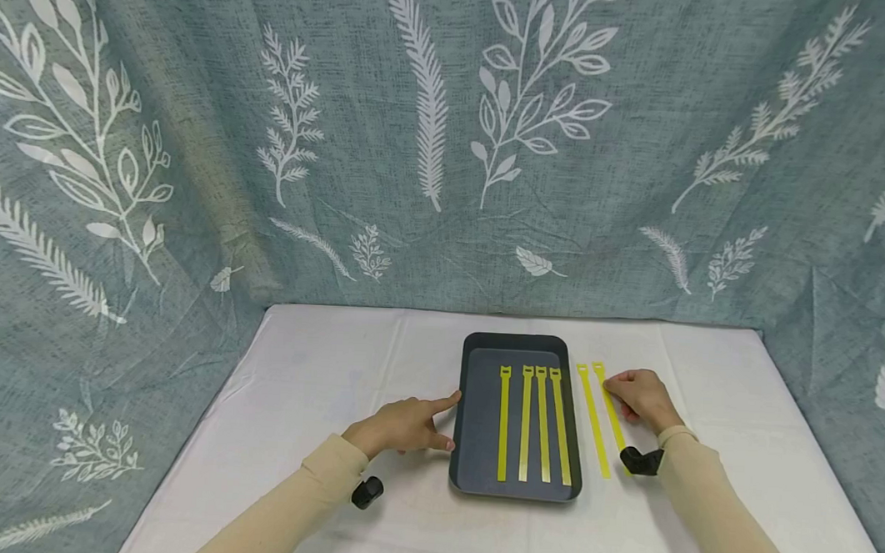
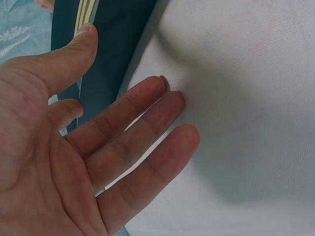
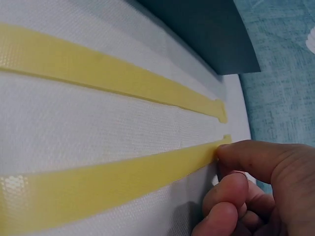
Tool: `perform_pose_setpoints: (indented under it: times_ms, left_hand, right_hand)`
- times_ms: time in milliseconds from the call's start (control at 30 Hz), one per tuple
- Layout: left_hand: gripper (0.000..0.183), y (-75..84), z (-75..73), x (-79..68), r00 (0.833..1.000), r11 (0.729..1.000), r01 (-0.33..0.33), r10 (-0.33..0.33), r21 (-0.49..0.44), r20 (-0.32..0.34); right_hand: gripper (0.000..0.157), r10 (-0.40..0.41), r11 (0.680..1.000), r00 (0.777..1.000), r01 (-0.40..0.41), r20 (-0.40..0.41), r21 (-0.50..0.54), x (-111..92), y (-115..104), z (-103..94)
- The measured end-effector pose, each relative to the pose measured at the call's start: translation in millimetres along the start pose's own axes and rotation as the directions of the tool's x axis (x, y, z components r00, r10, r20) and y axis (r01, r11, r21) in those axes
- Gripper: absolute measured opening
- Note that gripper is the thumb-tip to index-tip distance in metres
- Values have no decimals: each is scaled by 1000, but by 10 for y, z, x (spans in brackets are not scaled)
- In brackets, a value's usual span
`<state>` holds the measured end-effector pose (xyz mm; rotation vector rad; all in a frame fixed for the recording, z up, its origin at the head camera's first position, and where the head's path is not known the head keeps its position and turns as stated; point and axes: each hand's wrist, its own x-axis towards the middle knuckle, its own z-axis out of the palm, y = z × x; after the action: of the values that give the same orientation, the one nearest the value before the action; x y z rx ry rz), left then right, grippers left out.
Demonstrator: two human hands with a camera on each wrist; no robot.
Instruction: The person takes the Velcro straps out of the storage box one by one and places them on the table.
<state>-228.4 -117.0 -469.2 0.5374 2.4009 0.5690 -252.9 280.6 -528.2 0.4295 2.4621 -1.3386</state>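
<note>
Two yellow straps [image 1: 594, 422] lie right of the tray [image 1: 480, 412] — long axes running away from me. My right hand [image 1: 642, 397], nearer, pinches the outer strap [image 1: 615, 421] toward its far end; tray leftward. Left hand [image 1: 405, 425]: fingers extended, at tray's left rim.

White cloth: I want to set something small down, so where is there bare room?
Bare cloth lies left of the left hand, and again right of the right hand. Inside the tray, the floor left of the four yellow straps is free. It is crowded just right of the tray, where two more straps lie and the right hand pinches one.
</note>
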Motion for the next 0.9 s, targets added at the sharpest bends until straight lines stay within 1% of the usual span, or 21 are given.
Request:
perform_pose_setpoints:
  times_ms: [133,267,333,400,500,533,600,667,700,800,900]
  left_hand:
    - [82,11,-8,-13,1000,1000,7,-7,1,-4]
    - [82,9,-9,-12,1000,1000,13,-13,3,-2]
    - [82,6,-7,-11,1000,1000,13,-13,6,2]
    - [82,4,-8,-8,1000,1000,15,-15,9,3]
    - [83,-9,0,-10,1000,1000,13,-14,15,9]
    - [83,-14,3,-10,1000,1000,13,-13,16,10]
    - [83,-20,5,-11,1000,1000,12,-12,19,12]
    - [83,-23,5,-4,1000,1000,10,-11,22,12]
    - [83,-24,5,3,1000,1000,11,-11,23,12]
    - [83,-23,0,19,1000,1000,14,-14,21,13]
    - [83,-19,-2,20,1000,1000,13,-13,18,16]
  right_hand:
    - [33,-9,1000,1000,9,-13,-19,2,-10,14]
    - [31,-1,1000,1000,1,-1,5,-10,-13,5]
    - [30,22,998,1000,-23,20,64,-17,-16,-21]
    - [31,50,987,997,-57,51,151,-17,-24,-54]
    - [31,79,951,992,-104,99,290,-21,-55,-98]
    - [33,72,940,991,-106,115,324,-26,-78,-112]
    - [44,46,925,990,-93,134,369,-39,-142,-136]
    - [56,-2,914,989,-57,145,402,-61,-231,-154]
    - [59,-31,909,989,-34,148,415,-74,-282,-164]
    - [60,-106,895,981,23,163,445,-102,-425,-171]
    - [60,-153,888,970,52,187,457,-126,-554,-140]
